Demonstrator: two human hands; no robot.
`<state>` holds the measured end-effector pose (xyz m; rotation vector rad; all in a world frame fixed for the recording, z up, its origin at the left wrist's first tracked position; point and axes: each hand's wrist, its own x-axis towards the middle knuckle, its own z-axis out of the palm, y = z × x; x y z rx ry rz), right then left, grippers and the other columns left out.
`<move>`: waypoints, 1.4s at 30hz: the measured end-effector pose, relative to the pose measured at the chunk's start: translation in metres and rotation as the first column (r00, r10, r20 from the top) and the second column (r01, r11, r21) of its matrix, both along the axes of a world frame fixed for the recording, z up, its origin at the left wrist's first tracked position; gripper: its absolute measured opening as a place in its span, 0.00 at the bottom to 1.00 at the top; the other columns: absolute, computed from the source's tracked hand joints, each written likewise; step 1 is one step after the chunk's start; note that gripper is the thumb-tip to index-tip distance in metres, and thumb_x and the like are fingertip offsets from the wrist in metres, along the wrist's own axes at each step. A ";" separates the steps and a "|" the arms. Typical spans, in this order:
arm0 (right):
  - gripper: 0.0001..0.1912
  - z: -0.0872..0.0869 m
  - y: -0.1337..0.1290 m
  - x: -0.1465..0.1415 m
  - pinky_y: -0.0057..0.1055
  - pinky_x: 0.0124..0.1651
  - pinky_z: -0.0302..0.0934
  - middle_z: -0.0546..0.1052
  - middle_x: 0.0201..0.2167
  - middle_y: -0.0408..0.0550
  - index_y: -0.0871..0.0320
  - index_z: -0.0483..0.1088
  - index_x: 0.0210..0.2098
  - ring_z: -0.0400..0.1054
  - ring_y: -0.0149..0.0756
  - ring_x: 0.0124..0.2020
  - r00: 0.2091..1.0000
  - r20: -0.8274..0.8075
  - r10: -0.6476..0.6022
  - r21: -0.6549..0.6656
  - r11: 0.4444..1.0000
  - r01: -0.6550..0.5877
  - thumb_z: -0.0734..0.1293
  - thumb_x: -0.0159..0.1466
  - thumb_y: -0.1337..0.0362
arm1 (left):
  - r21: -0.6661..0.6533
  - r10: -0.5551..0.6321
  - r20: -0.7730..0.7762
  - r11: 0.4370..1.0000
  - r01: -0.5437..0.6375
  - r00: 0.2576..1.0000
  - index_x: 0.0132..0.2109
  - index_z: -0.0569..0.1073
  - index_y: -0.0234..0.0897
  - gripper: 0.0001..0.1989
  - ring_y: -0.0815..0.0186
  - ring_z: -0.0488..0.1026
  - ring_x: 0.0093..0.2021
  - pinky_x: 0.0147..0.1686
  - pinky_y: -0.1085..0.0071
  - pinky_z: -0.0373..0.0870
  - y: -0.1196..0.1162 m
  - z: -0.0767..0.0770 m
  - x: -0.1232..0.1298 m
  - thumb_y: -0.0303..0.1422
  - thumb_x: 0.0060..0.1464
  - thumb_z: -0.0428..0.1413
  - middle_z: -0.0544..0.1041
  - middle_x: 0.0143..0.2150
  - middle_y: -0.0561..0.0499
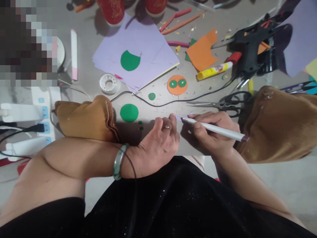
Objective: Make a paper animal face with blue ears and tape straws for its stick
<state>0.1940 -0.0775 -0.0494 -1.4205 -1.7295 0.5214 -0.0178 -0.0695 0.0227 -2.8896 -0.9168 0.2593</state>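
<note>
My right hand (219,138) grips a white marker pen (223,131), its tip down at a small scrap of purple paper (177,117). Bent fingers of my left hand (160,142) press on the left side of that scrap, near the table's front edge. Much of the scrap is hidden under both hands. Left of my left hand lie a green paper circle (129,112) and two tiny green dots. Farther back is an orange paper circle (177,85) carrying two green ovals, with a small marked green disc (152,96) beside it.
Black scissors (223,104) lie behind my right hand, between it and a brown pouch (282,125). Another brown pouch (85,119) sits by my left forearm. A black cable (158,105) crosses the table to a glue gun (255,46). Red cups (112,11) stand beyond purple sheets (153,43).
</note>
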 end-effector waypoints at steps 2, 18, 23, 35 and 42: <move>0.07 0.000 0.001 0.000 0.39 0.30 0.79 0.84 0.30 0.43 0.49 0.72 0.35 0.86 0.45 0.35 1.000 -0.016 0.013 0.025 1.000 -0.013 0.72 0.69 0.59 | -0.016 0.000 -0.003 1.000 -0.001 1.000 0.66 0.79 0.29 0.24 0.52 0.79 0.54 0.51 0.57 0.71 0.000 0.000 0.000 0.21 0.69 0.48 0.76 0.70 0.32; 0.07 -0.007 0.003 0.010 0.39 0.29 0.79 0.81 0.29 0.42 0.50 0.71 0.37 0.86 0.47 0.35 0.993 -0.121 0.007 0.089 0.996 0.004 0.73 0.66 0.67 | -0.017 0.000 -0.005 1.000 0.000 1.000 0.62 0.82 0.31 0.22 0.52 0.78 0.54 0.51 0.57 0.70 -0.001 -0.002 -0.001 0.22 0.70 0.49 0.76 0.70 0.32; 0.06 -0.006 0.002 0.010 0.43 0.28 0.80 0.81 0.29 0.43 0.48 0.71 0.39 0.86 0.50 0.35 0.997 -0.078 0.014 0.085 0.996 -0.008 0.72 0.66 0.66 | -0.029 0.009 -0.010 1.000 -0.009 1.000 0.61 0.83 0.31 0.22 0.52 0.78 0.55 0.52 0.57 0.70 -0.001 -0.003 0.000 0.22 0.70 0.50 0.76 0.71 0.33; 0.05 -0.006 0.004 0.009 0.39 0.32 0.81 0.81 0.28 0.41 0.50 0.71 0.38 0.86 0.47 0.35 0.998 -0.065 0.020 0.103 0.995 -0.013 0.72 0.66 0.65 | -0.037 0.009 -0.001 0.999 -0.009 1.000 0.64 0.81 0.31 0.23 0.52 0.78 0.55 0.52 0.57 0.71 -0.001 -0.002 0.000 0.22 0.70 0.49 0.76 0.71 0.32; 0.06 -0.004 0.004 0.007 0.39 0.30 0.81 0.82 0.28 0.43 0.51 0.70 0.36 0.86 0.47 0.34 0.998 -0.063 -0.001 0.097 0.995 0.007 0.72 0.66 0.65 | -0.045 0.004 -0.004 0.999 -0.004 1.000 0.65 0.80 0.30 0.23 0.52 0.78 0.55 0.52 0.57 0.71 -0.001 -0.002 0.000 0.22 0.70 0.49 0.75 0.71 0.31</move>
